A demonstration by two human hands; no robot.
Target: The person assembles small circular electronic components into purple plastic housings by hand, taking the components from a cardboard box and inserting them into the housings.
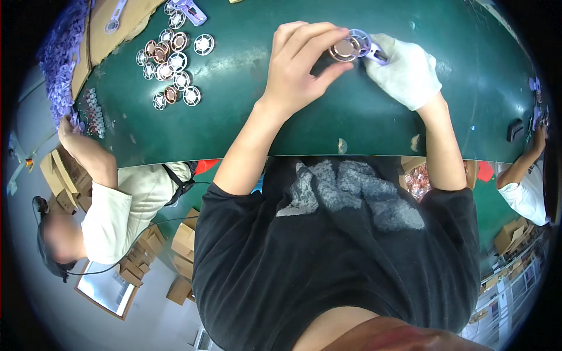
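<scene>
My left hand (304, 61) is bare and pinches a round copper-coloured spoked disc (344, 49) between thumb and fingers. In a white glove, my right hand (405, 70) grips a purple plastic housing (377, 55) that has a ring-shaped head and a slim handle. Disc and ring head meet or overlap above the table; I cannot tell whether the disc sits inside the ring. The gloved fingers hide part of the handle.
Several silver and copper spoked discs (177, 61) lie on the green table (246, 126) to the left. Beyond them is another purple housing (192, 13). A heap of purple parts (58, 76) stands by cardboard (108, 38) at far left. Co-workers sit at both sides.
</scene>
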